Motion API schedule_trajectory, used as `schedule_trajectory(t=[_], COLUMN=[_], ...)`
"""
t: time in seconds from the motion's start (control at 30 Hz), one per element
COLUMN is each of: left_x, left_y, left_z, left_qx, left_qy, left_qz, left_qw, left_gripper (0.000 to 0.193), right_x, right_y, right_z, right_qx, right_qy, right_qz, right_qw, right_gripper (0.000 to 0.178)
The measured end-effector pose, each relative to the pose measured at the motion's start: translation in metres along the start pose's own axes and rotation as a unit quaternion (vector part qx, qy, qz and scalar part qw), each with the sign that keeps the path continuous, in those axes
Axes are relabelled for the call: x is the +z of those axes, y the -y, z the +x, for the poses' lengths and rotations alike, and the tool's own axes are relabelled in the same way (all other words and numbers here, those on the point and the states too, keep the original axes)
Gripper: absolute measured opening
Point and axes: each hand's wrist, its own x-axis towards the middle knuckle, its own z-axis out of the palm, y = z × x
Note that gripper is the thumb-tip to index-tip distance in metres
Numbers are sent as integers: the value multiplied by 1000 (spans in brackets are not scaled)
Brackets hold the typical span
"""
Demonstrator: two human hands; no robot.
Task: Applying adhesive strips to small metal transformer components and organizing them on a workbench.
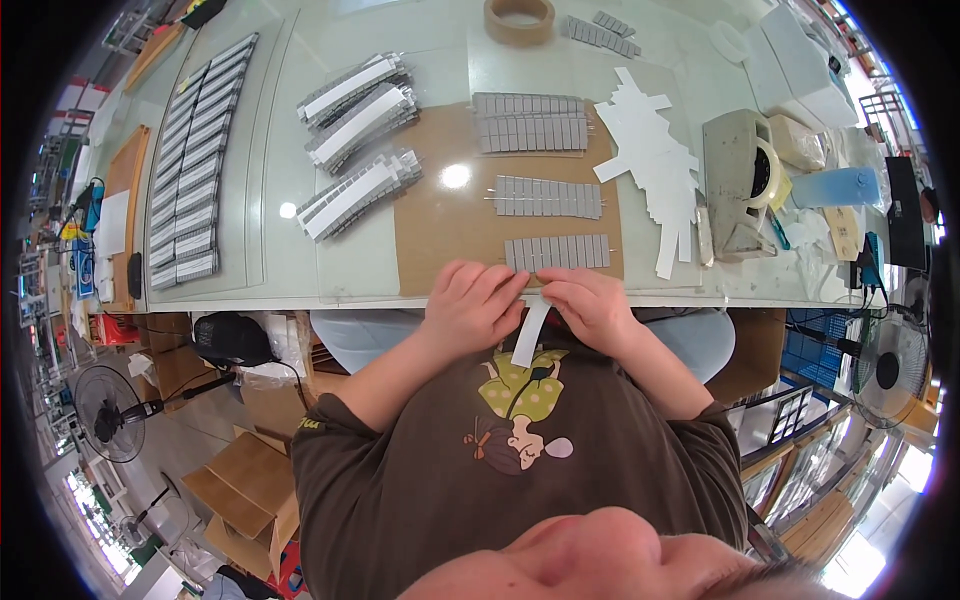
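My left hand (474,308) and my right hand (590,306) meet at the table's front edge. A narrow white strip (531,332) hangs from the pinched fingers of my right hand, over my lap. The fingers of my left hand are pressed together beside the strip's upper end; what they pinch is hidden. Just beyond my fingertips lies a grey segmented strip (560,252) with thin wires at its end. A similar grey strip (548,197) lies farther away, and beyond it are grouped grey strips (530,123). All rest on a brown board (440,240).
Loose white strips (645,150) lie in a pile to the right, beside a grey tape dispenser (735,185). Three white-topped stacks (355,195) stand left; long rows of grey strips (200,170) lie farther left. A tape roll (519,20) sits at the far side.
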Motion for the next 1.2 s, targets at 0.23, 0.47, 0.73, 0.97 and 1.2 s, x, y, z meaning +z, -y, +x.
schedule_trajectory(t=[0.23, 0.47, 0.73, 0.97, 1.2], left_x=[-1, -1, -1, 0, -2], left_y=[0, -1, 1, 0, 3], left_z=[2, 2, 0, 1, -2], left_qx=[-6, -5, 0, 3, -4], left_qy=[8, 7, 10, 6, -14], left_qz=[-2, 0, 0, 0, -27], left_qw=[1000, 1000, 1000, 1000, 1000], left_gripper=[35, 35, 35, 35, 35], right_x=[-2, 0, 1, -1, -48], right_y=[1, 0, 1, -1, -11], right_z=[4, 3, 4, 3, -16], right_qx=[7, 6, 11, 21, 332], right_qy=[13, -4, -9, -8, -73], right_qz=[-5, 1, 7, 15, 423], right_qw=[1000, 1000, 1000, 1000, 840], right_gripper=[18, 15, 14, 14, 12])
